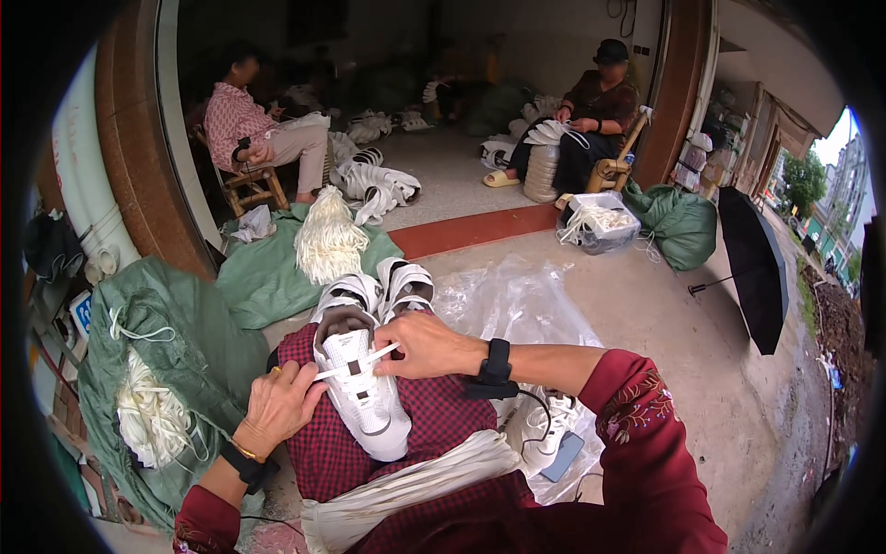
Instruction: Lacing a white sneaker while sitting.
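Note:
A white sneaker [367,406] rests on my lap with its toe toward me. A flat white shoelace [355,367] runs across its tongue, and one end sticks out on each side. My left hand [281,404] pinches the lace beside the shoe's left edge. On the other side, my right hand [426,345] is closed on the lace near its right end. More white shoe uppers [406,284] sit just beyond, at my knees. A thick bundle of white laces [406,485] lies across my lap, over a red checked cloth [443,411].
Green sacks [208,319] with lace bundles stand at left. Clear plastic sheeting [517,300], a sneaker [540,429] and a phone [563,457] lie at right. Beyond are a plastic tub [598,222], an open black umbrella [752,268] and two seated people handling white pieces.

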`<state>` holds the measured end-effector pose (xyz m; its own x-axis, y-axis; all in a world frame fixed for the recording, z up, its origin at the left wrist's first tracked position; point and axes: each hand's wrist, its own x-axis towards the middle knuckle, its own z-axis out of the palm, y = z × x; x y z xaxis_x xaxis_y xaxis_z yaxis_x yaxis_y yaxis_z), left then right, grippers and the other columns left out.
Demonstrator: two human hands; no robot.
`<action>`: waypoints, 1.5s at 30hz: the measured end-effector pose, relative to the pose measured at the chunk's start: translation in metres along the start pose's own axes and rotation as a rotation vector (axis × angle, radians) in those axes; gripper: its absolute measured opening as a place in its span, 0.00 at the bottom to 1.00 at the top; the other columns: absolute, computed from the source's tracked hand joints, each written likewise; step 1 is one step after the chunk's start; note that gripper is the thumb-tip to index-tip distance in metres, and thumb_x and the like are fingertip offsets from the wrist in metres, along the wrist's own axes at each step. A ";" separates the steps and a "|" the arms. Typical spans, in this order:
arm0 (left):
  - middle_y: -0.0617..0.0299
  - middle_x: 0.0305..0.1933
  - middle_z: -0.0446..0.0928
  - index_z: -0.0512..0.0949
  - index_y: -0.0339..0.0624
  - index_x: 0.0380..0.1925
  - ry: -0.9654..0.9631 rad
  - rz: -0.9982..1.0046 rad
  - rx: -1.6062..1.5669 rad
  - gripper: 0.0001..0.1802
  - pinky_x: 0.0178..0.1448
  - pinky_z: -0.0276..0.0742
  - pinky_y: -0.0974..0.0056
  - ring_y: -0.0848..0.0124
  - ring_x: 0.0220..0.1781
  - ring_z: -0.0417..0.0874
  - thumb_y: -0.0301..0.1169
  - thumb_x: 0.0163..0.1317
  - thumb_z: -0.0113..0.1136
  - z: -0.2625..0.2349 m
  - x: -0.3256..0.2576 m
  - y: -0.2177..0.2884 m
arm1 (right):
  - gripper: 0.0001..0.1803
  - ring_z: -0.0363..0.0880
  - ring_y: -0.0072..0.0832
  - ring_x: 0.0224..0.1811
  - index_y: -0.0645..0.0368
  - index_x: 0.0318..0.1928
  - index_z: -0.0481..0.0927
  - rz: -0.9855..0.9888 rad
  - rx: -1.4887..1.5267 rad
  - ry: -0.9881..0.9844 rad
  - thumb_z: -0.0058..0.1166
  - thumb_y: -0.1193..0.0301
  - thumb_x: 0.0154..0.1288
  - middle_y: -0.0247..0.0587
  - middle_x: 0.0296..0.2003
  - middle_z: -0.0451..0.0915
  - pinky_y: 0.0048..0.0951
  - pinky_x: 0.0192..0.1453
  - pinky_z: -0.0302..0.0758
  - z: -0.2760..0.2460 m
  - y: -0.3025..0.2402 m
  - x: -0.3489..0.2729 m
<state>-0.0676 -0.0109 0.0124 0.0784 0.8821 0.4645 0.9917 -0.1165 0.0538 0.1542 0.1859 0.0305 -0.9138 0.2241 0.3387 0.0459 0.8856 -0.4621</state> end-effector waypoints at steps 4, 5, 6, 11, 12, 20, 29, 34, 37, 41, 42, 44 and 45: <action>0.59 0.28 0.71 0.76 0.47 0.40 0.016 0.151 0.174 0.08 0.32 0.76 0.54 0.58 0.29 0.80 0.35 0.65 0.63 0.009 -0.007 -0.020 | 0.12 0.83 0.48 0.28 0.62 0.39 0.78 -0.112 -0.188 0.041 0.57 0.64 0.66 0.52 0.25 0.81 0.50 0.31 0.76 0.005 -0.002 -0.014; 0.60 0.27 0.70 0.76 0.47 0.37 0.049 0.192 0.194 0.07 0.30 0.76 0.55 0.59 0.27 0.80 0.35 0.65 0.63 0.011 -0.006 -0.023 | 0.11 0.83 0.49 0.28 0.62 0.41 0.76 -0.143 -0.276 0.054 0.55 0.65 0.68 0.51 0.26 0.81 0.50 0.31 0.75 0.008 0.002 -0.018; 0.60 0.25 0.69 0.75 0.48 0.34 0.078 0.229 0.215 0.07 0.28 0.76 0.55 0.60 0.25 0.79 0.35 0.65 0.63 0.013 -0.009 -0.025 | 0.10 0.83 0.49 0.27 0.61 0.42 0.74 -0.175 -0.360 0.065 0.53 0.67 0.69 0.51 0.26 0.81 0.51 0.30 0.75 0.011 0.006 -0.022; 0.59 0.29 0.72 0.76 0.47 0.37 0.047 0.081 0.227 0.05 0.37 0.74 0.52 0.56 0.31 0.80 0.31 0.62 0.62 -0.005 -0.044 -0.055 | 0.09 0.81 0.48 0.25 0.59 0.39 0.72 -0.214 -0.503 0.000 0.50 0.66 0.72 0.48 0.24 0.78 0.46 0.26 0.75 -0.008 0.026 -0.037; 0.59 0.30 0.72 0.77 0.46 0.37 0.060 0.037 0.255 0.06 0.37 0.72 0.51 0.55 0.32 0.79 0.29 0.61 0.62 -0.005 -0.057 -0.067 | 0.08 0.81 0.49 0.26 0.59 0.39 0.71 -0.198 -0.501 -0.010 0.49 0.67 0.72 0.48 0.24 0.78 0.48 0.27 0.75 -0.015 0.035 -0.041; 0.51 0.37 0.73 0.76 0.38 0.43 0.045 -0.253 0.373 0.10 0.43 0.69 0.49 0.50 0.38 0.78 0.25 0.62 0.58 -0.061 -0.142 -0.129 | 0.07 0.80 0.53 0.28 0.59 0.42 0.70 -0.025 -0.508 0.017 0.48 0.69 0.72 0.50 0.27 0.79 0.50 0.30 0.75 -0.088 0.084 -0.125; 0.40 0.36 0.72 0.73 0.33 0.41 0.172 -0.458 0.418 0.05 0.38 0.66 0.44 0.38 0.38 0.75 0.23 0.70 0.48 -0.112 -0.203 -0.155 | 0.04 0.80 0.57 0.32 0.60 0.40 0.69 0.293 -0.668 0.114 0.46 0.72 0.70 0.54 0.30 0.79 0.53 0.34 0.75 -0.145 0.114 -0.217; 0.39 0.38 0.74 0.73 0.32 0.41 0.243 -0.504 0.483 0.07 0.41 0.68 0.44 0.39 0.41 0.77 0.24 0.71 0.47 -0.137 -0.235 -0.138 | 0.06 0.82 0.57 0.36 0.60 0.44 0.74 0.454 -0.698 0.173 0.48 0.73 0.69 0.54 0.35 0.83 0.52 0.38 0.76 -0.158 0.111 -0.237; 0.43 0.38 0.74 0.74 0.36 0.43 0.246 -0.556 0.521 0.06 0.40 0.69 0.45 0.41 0.40 0.77 0.24 0.71 0.50 -0.148 -0.225 -0.138 | 0.05 0.80 0.53 0.39 0.59 0.40 0.77 0.457 -0.705 0.297 0.49 0.75 0.65 0.51 0.34 0.80 0.50 0.40 0.77 -0.151 0.109 -0.260; 0.44 0.42 0.74 0.76 0.37 0.47 0.341 -0.675 0.500 0.08 0.43 0.71 0.47 0.44 0.42 0.78 0.26 0.71 0.51 -0.150 -0.226 -0.126 | 0.06 0.74 0.43 0.43 0.60 0.38 0.83 0.419 -0.822 0.544 0.53 0.78 0.65 0.46 0.35 0.72 0.42 0.45 0.77 -0.128 0.106 -0.256; 0.46 0.43 0.74 0.76 0.37 0.49 0.443 -0.565 0.672 0.10 0.46 0.72 0.49 0.46 0.43 0.78 0.27 0.72 0.51 -0.151 -0.219 -0.112 | 0.06 0.74 0.43 0.43 0.60 0.38 0.83 0.420 -0.820 0.525 0.53 0.78 0.65 0.46 0.35 0.72 0.42 0.45 0.77 -0.121 0.095 -0.254; 0.47 0.45 0.73 0.77 0.37 0.52 0.546 -0.431 0.841 0.12 0.48 0.73 0.52 0.48 0.45 0.78 0.28 0.73 0.51 -0.149 -0.218 -0.102 | 0.09 0.73 0.41 0.41 0.58 0.41 0.85 0.408 -0.612 0.952 0.53 0.81 0.65 0.44 0.34 0.71 0.38 0.44 0.74 -0.108 0.072 -0.237; 0.50 0.46 0.72 0.77 0.37 0.53 0.686 -0.509 0.789 0.13 0.50 0.73 0.55 0.52 0.46 0.78 0.28 0.75 0.50 -0.145 -0.219 -0.101 | 0.11 0.73 0.34 0.36 0.58 0.45 0.86 0.370 -0.593 1.049 0.55 0.81 0.66 0.41 0.33 0.72 0.32 0.40 0.73 -0.102 0.063 -0.227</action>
<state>-0.1999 -0.2582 0.0332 -0.1788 0.2848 0.9418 0.6995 0.7099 -0.0819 0.4059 0.2319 0.0085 -0.0602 0.4709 0.8801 0.6521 0.6861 -0.3225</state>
